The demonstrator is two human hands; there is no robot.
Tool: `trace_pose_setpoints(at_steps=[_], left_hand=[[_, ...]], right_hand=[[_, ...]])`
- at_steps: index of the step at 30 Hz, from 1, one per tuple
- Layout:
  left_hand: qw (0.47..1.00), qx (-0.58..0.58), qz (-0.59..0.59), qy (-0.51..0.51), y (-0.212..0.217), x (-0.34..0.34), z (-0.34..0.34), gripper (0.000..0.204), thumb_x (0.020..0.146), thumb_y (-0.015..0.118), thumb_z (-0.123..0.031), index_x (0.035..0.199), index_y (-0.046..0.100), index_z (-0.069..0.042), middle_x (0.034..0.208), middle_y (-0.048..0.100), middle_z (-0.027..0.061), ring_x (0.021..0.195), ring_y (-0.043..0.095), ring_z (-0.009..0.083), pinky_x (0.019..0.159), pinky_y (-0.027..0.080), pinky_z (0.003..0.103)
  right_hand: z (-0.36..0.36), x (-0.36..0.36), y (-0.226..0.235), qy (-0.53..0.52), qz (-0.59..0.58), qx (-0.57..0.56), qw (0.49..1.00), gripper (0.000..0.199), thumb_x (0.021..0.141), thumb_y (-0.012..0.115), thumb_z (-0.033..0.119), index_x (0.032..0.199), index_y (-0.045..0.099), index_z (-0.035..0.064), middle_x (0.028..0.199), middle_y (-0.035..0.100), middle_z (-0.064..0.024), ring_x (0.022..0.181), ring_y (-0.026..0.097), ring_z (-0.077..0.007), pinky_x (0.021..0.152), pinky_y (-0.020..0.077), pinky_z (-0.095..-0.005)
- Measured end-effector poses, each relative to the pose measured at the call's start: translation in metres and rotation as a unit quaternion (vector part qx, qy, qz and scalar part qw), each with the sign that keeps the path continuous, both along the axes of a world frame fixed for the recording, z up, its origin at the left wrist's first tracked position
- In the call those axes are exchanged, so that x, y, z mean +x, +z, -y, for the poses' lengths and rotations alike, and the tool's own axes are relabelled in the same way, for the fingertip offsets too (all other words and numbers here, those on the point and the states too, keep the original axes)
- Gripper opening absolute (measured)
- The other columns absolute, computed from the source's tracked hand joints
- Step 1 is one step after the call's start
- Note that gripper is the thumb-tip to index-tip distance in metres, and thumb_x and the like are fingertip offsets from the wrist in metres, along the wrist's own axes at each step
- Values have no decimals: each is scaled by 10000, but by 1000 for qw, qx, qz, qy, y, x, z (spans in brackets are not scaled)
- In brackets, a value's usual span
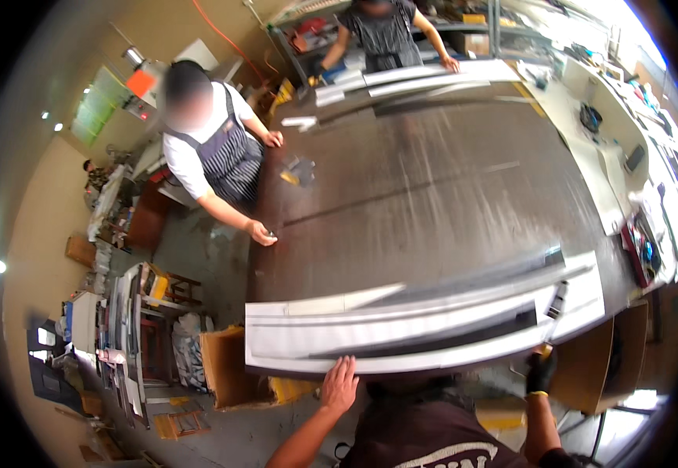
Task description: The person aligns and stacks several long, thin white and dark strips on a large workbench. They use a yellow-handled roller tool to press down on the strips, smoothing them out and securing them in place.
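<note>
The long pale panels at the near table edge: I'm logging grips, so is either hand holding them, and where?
The left hand lies flat on the near edge of the pale panels. The gloved right hand grips something at their right end; what cannot be told.

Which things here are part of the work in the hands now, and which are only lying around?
In hand:
- left hand, bare, on the near edge of the long white panel stack
- right hand, dark-gloved, at the same edge

Lying about:
- dark worktable
- far white strips
- cardboard box
- small yellow piece
</note>
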State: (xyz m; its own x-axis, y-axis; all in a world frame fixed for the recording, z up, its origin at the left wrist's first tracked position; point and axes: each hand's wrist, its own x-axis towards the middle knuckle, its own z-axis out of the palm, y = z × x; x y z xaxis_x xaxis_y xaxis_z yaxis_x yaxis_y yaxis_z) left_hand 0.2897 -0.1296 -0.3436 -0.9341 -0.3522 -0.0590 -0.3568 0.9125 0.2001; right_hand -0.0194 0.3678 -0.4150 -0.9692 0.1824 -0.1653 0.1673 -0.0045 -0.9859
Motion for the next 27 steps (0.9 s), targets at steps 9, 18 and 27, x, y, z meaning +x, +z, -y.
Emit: trace_pose_setpoints(at_steps=[9, 18, 27], left_hand=[[996, 59, -34, -60, -11, 11, 24, 643, 1016, 600, -168, 1592, 371, 5, 1575, 510, 187, 1461, 481, 350, 1183, 387, 475], [997, 52, -33, -55, -13, 11, 21, 672, 1004, 614, -151, 1595, 343, 16, 1598, 472, 209, 1490, 445, 363, 1235, 343, 471], [998, 26, 0, -57, -18, 14, 20, 692, 1000, 619, -125, 1606, 317, 14, 1630, 425, 220, 1520, 408, 355, 1254, 324, 471]], right_hand=[[220, 190, 131, 354, 71, 313, 878, 408, 933, 791, 349, 1139, 615, 45, 966, 728, -250, 944, 710, -460, 752, 547, -491], [280, 225, 126, 447, 96, 329, 826, 379, 962, 722, 409, 1113, 618, 77, 935, 738, -211, 918, 708, -462, 799, 549, -520], [175, 154, 105, 299, 112, 379, 868, 416, 1000, 674, 454, 1089, 648, 49, 924, 751, -218, 917, 730, -435, 786, 547, -496]])
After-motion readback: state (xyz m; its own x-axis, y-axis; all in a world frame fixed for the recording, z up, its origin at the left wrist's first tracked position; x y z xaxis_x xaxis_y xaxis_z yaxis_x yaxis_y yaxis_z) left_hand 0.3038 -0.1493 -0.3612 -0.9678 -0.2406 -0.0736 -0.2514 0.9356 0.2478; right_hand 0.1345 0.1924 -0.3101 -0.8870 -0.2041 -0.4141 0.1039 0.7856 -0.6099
